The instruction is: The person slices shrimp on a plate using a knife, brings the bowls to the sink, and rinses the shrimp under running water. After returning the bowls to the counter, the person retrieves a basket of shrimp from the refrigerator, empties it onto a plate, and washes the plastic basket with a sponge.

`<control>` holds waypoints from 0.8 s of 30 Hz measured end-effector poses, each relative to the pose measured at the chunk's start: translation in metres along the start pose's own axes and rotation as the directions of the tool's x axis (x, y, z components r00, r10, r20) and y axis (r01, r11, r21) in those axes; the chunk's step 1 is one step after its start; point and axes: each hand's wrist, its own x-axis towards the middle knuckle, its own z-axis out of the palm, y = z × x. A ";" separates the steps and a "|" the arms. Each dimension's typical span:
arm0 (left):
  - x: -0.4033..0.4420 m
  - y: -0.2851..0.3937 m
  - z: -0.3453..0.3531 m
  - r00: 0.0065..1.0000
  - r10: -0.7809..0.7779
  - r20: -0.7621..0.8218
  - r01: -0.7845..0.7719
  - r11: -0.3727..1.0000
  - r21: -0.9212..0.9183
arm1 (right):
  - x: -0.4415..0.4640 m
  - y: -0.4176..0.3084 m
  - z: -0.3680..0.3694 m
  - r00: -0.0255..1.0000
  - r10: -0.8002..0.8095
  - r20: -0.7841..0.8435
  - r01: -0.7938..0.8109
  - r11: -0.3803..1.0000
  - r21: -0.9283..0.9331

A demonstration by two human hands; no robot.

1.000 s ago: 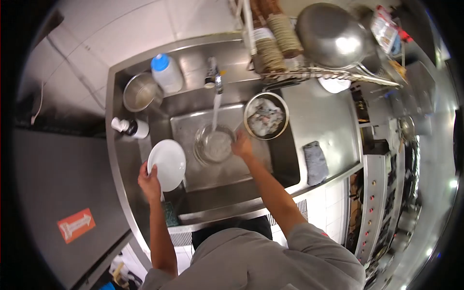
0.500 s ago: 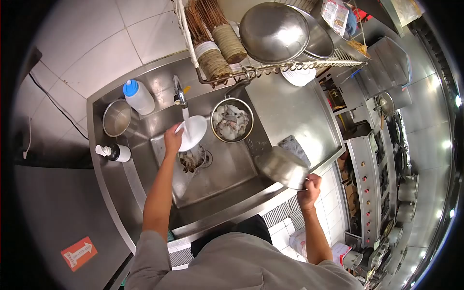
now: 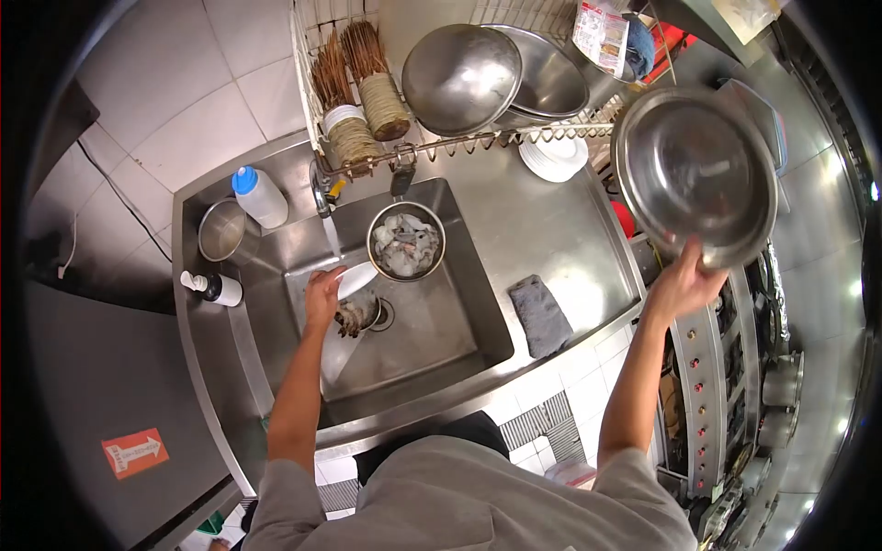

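Observation:
My left hand is closed on the edge of a white plate, which is tilted nearly edge-on over the sink. Water runs from the faucet just behind it. Below the plate is a container with greyish-brown shrimp-like pieces, partly hidden by the plate and hand. Beside the plate sits a round handled pan of pale, wet seafood pieces. Out to the right, my right hand grips the rim of a large metal bowl, raised with its hollow side facing me.
A wire rack above the sink carries bamboo brushes and metal bowls. White plates and a grey cloth lie on the counter. At left stand a blue-capped bottle, a pump bottle and a metal pot.
My right hand has lifted the metal bowl up and rightward from the counter's front edge, uncovering the cloth. My left hand has lowered and tilted the plate out of the water stream.

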 end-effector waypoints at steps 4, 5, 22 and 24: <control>-0.022 0.014 -0.017 0.993 0.096 -0.069 -0.091 0.993 0.072 | 0.031 0.011 0.014 0.998 0.017 0.056 -0.018 1.000 0.018; -0.030 0.020 -0.024 0.972 0.208 -0.107 -0.188 0.966 0.177 | 0.029 0.014 0.009 0.997 0.029 0.075 -0.030 0.999 0.016; -0.099 0.197 0.076 0.921 0.343 -0.184 -0.373 0.914 -0.161 | -0.070 0.102 -0.135 0.880 0.455 0.139 -0.408 0.872 -0.270; -0.074 0.213 0.135 0.984 -0.165 -0.074 0.090 0.801 -0.592 | -0.075 0.115 -0.151 0.866 0.474 0.161 -0.427 0.867 -0.258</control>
